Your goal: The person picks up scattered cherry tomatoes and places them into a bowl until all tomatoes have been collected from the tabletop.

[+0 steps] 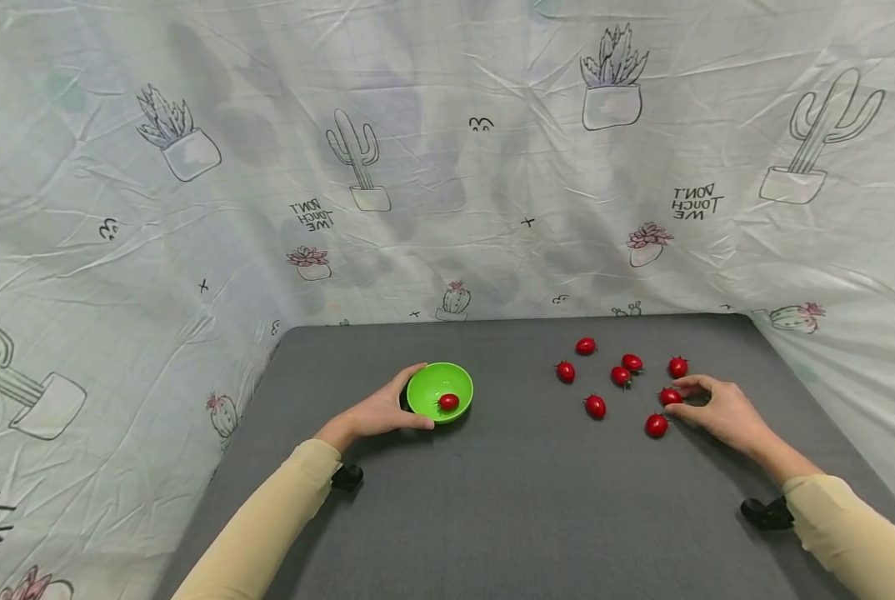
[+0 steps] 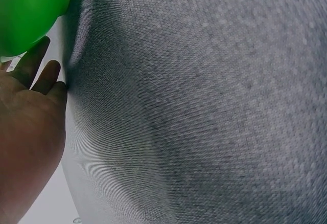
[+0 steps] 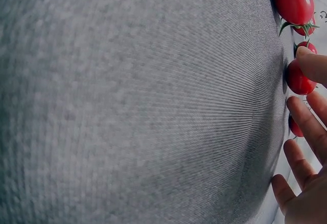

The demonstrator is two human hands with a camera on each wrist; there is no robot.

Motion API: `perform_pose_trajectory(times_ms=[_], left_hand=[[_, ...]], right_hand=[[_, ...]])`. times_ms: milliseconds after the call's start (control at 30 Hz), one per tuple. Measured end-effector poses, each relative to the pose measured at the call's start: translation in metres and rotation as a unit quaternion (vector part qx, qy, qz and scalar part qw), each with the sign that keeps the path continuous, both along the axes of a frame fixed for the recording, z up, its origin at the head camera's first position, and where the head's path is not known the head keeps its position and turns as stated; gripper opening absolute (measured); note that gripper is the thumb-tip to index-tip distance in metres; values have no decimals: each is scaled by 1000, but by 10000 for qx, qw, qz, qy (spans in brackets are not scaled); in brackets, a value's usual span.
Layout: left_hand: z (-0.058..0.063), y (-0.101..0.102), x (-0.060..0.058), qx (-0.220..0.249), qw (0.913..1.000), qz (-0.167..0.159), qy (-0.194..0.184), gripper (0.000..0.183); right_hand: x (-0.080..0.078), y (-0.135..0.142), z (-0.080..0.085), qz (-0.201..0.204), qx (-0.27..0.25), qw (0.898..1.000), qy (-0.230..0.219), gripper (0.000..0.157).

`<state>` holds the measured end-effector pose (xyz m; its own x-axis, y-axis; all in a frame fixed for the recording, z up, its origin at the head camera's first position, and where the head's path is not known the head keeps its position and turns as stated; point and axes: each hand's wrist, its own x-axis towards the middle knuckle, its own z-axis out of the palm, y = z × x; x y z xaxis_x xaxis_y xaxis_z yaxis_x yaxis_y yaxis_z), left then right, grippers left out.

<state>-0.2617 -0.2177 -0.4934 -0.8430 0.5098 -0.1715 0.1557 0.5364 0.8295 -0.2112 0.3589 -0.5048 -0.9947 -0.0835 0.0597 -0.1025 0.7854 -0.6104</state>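
From my end, the bright green bowl (image 1: 428, 385) was right way up in the left grip (image 1: 378, 411), one glossy red tomato (image 1: 448, 402) lying inside. I counted eight more oval tomatoes (image 1: 595, 407) scattered to its right, one between the right grip (image 1: 725, 412)'s thumb and fingers.

the green bowl (image 2: 30, 12) and left hand (image 2: 30, 127) are cut off by the left wrist view's edges.

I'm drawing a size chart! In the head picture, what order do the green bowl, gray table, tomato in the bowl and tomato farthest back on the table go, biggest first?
1. Gray table
2. Green bowl
3. Tomato in the bowl and tomato farthest back: they look about alike, so unranked.
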Motion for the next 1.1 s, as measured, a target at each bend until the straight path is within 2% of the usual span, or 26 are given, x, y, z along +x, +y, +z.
perform_pose_trajectory(times_ms=[567, 867, 1100], left_hand=[[3, 1, -3, 33, 10000, -3, -53, 103], [1, 1, -5, 13, 10000, 7, -34, 104], [2, 2, -4, -12, 10000, 60, -36, 103]], right_hand=[[-7, 2, 1, 5, -12, 9999, -134, 55], [-9, 2, 3, 78, -16, 9998, -159, 52], [-10, -6, 21, 107, -245, 9996, -128, 50]])
